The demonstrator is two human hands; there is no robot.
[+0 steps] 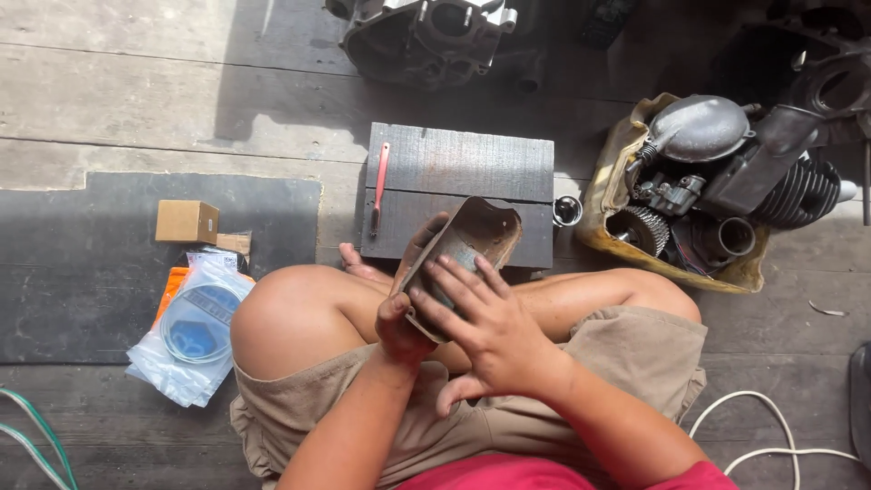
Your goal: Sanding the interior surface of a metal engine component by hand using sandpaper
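I sit cross-legged on a wooden floor. My left hand grips the near edge of a brown, dished metal cover and holds it tilted above my legs. The fingers of my right hand are spread and press flat on the cover's inner face. Whether anything lies under those fingers is hidden.
A dark wooden block with a red-handled tool lies ahead. A yellow basin of engine parts stands right, an engine casing at the top. A cardboard box and plastic bags lie left; a white cable lies lower right.
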